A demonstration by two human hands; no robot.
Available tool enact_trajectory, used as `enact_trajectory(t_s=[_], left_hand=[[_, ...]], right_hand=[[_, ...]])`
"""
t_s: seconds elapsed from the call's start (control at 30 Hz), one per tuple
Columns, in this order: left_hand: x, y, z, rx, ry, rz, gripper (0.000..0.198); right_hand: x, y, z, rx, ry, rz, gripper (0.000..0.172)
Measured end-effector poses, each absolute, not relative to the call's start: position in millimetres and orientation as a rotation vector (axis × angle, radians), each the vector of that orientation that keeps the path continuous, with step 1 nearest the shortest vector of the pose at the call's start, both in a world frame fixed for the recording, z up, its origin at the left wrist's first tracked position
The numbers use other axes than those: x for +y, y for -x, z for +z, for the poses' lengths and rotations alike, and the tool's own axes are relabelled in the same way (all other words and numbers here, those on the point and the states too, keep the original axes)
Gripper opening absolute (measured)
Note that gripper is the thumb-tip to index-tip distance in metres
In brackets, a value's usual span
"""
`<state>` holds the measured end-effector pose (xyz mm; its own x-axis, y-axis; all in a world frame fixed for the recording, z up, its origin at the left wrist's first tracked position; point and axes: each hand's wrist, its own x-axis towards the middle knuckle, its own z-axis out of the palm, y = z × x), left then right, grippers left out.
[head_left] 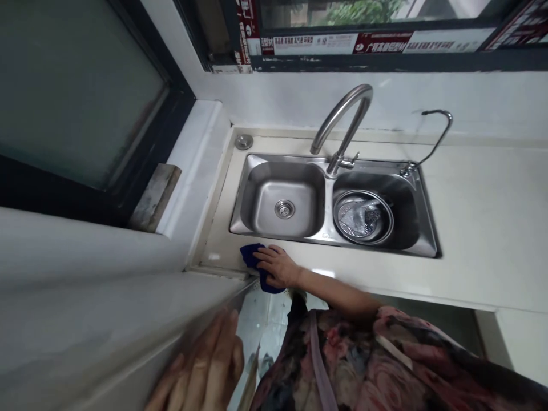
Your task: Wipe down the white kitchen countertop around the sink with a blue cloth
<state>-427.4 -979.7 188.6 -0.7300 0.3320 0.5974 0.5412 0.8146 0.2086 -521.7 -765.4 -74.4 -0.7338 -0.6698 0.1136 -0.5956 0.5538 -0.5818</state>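
My right hand (277,267) presses down on a dark blue cloth (249,254) at the counter's front edge, just before the left sink basin. Part of the cloth hangs over that edge below my palm. My left hand (205,365) is low in the view beside the white wall at the left. Its fingers are stretched out and nothing shows in them; whether it touches the wall I cannot tell. The double steel sink (329,214) lies just beyond my right hand.
A metal pan with a perforated strainer (358,220) sits in the right basin. The curved faucet (349,117) rises between the basins, a thin spout (445,128) to its right. A block (154,197) rests on the left ledge. Pale counter (483,228) extends rightward.
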Motion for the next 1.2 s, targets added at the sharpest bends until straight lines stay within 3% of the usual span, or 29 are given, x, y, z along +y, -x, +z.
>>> enact_trajectory(t_s=[0.1, 0.13, 0.23, 0.37, 0.47, 0.63, 0.9, 1.07, 1.2], left_hand=[[-944.9, 435.4, 148.2, -2.279, 0.654, -0.455, 0.047], [-930.0, 442.2, 127.7, -2.27, 0.638, -0.598, 0.045], [-886.2, 467.0, 54.0, -2.543, 0.618, -0.551, 0.042], [-842.9, 485.6, -31.2, -2.943, 0.338, -0.534, 0.057], [-821.1, 490.0, -62.2, -3.043, 0.004, -0.545, 0.062], [-791.7, 499.6, -68.7, -3.031, -0.474, -0.517, 0.066], [-767.9, 503.4, -55.3, -2.973, -0.556, -0.394, 0.065], [-766.4, 504.6, -53.2, -2.967, -0.591, -0.379, 0.064], [-767.6, 505.0, -52.2, -2.976, -0.575, -0.366, 0.064]], right_hand=[[-731.6, 496.0, -73.9, 2.665, 1.052, -0.934, 0.056], [-719.2, 489.5, -73.7, 2.668, 1.047, -0.931, 0.056], [-671.7, 471.6, -74.5, 2.68, 1.063, -0.931, 0.055], [-576.4, 435.5, -78.4, 2.726, 1.016, -0.951, 0.057], [-491.1, 392.4, -80.0, 2.834, 0.871, -0.932, 0.059], [-360.1, 311.8, -78.5, 3.11, 0.598, -0.84, 0.055], [-197.7, 239.3, -85.3, 3.385, 0.1, -0.726, 0.043], [-167.3, 227.9, -96.2, 3.533, -0.574, -0.519, 0.042], [-176.5, 228.6, -98.6, 3.493, -0.776, -0.485, 0.043]])
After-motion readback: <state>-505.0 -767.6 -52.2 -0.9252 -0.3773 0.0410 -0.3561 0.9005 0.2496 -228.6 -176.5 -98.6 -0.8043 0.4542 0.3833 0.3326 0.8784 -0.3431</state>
